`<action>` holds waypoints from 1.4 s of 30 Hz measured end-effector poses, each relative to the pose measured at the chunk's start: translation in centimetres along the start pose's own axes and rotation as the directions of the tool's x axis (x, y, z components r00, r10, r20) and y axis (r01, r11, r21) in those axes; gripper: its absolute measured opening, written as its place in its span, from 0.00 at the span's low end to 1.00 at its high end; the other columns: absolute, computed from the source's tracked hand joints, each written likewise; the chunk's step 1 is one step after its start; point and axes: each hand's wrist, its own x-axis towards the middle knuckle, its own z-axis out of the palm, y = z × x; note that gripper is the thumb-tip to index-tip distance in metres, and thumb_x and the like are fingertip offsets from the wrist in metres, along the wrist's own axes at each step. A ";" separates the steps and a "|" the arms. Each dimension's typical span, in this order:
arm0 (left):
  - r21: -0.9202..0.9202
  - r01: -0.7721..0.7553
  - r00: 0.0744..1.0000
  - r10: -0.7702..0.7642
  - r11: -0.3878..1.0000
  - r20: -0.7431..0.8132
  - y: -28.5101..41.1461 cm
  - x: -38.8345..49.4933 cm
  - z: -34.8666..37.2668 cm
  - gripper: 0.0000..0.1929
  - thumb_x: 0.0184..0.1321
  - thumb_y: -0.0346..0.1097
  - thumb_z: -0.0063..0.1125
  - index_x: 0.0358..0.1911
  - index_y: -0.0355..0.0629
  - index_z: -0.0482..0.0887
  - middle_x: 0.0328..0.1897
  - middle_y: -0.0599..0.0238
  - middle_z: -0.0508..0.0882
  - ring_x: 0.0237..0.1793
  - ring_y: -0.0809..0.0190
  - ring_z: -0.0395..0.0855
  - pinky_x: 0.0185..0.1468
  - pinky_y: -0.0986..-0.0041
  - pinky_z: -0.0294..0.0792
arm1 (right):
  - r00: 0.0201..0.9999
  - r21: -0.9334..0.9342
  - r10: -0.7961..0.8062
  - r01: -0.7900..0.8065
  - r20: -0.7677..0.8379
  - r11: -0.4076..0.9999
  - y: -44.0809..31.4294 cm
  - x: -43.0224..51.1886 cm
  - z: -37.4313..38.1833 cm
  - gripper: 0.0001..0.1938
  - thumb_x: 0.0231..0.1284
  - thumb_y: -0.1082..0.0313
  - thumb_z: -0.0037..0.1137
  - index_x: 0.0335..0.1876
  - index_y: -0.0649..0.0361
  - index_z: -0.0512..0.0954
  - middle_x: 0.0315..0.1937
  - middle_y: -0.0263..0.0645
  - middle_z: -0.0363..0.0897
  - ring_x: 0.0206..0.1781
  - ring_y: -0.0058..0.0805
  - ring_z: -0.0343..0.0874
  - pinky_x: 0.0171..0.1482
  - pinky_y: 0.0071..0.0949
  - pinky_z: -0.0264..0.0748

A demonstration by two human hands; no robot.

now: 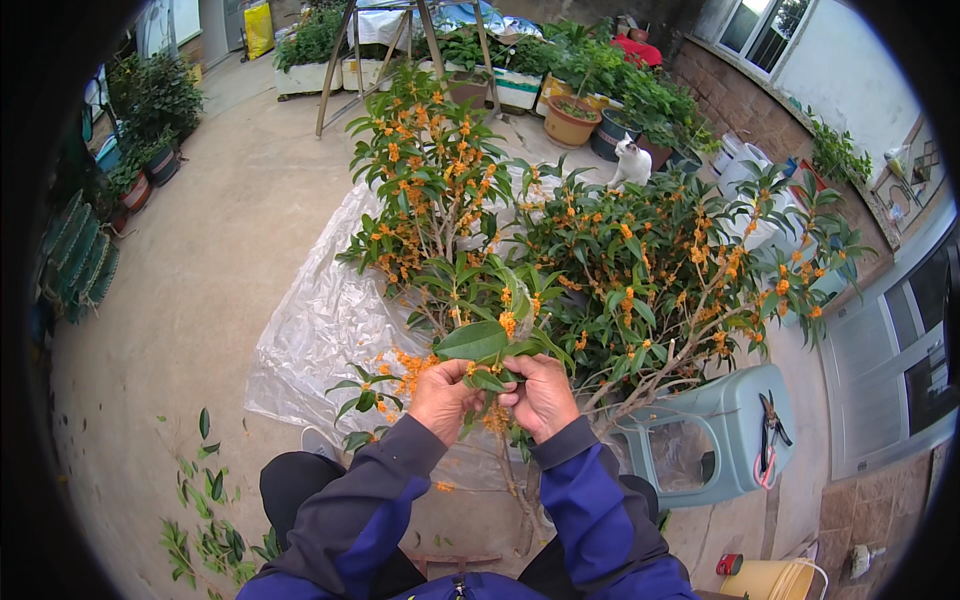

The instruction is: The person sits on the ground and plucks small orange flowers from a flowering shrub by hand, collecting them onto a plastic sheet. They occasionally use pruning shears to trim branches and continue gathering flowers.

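My left hand [441, 399] and my right hand [541, 396] meet in front of me, fingertips pinching a leafy osmanthus sprig [472, 341]. Clusters of small orange flowers [507, 324] sit among its leaves. The fingers partly hide the stem, so the exact grip points are unclear. Beyond my hands stands a cut osmanthus branch [442, 195], thick with orange blossom. A second bushy branch [600, 262] spreads to the right, its bare stems slanting down beside my right hand. Under them lies a clear plastic sheet [315, 337], with loose orange flowers [411, 367] near my left hand.
A plastic stool [727, 394] at the right carries pruning shears [770, 424] and pink-handled scissors [764, 469]. Cut leaves [214, 487] litter the concrete at left. A white cat [632, 162] sits behind the branches. A yellow bucket [772, 579] stands at lower right, a metal frame [337, 71] at the back.
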 end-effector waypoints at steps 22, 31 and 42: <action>0.358 -0.089 0.996 0.093 0.930 0.008 1.5 0.6 -1.2 0.18 0.59 0.29 0.63 0.53 0.37 0.80 0.46 0.65 0.83 0.39 0.71 0.78 0.41 0.77 0.71 | 0.997 0.087 0.058 -0.062 0.053 0.994 -1.6 0.8 -1.4 0.03 0.66 0.72 0.48 0.40 0.60 0.74 0.27 0.30 0.72 0.24 0.17 0.65 0.25 0.18 0.58; 0.129 -0.109 0.994 0.107 0.986 0.026 0.3 -0.1 0.4 0.19 0.59 0.26 0.63 0.55 0.38 0.77 0.42 0.67 0.84 0.37 0.71 0.80 0.35 0.78 0.73 | 0.977 0.080 0.134 -0.149 0.163 0.986 -1.0 1.1 -1.9 0.04 0.66 0.69 0.52 0.42 0.59 0.75 0.29 0.29 0.73 0.24 0.17 0.65 0.25 0.18 0.59; -0.027 0.129 0.991 -0.130 0.991 -0.040 -0.4 -0.6 0.6 0.09 0.64 0.32 0.61 0.45 0.43 0.78 0.37 0.70 0.83 0.35 0.70 0.81 0.36 0.76 0.77 | 1.000 0.084 0.008 -0.011 0.029 0.996 -0.4 0.9 -1.5 0.04 0.65 0.73 0.52 0.42 0.60 0.75 0.29 0.31 0.75 0.23 0.17 0.67 0.22 0.18 0.59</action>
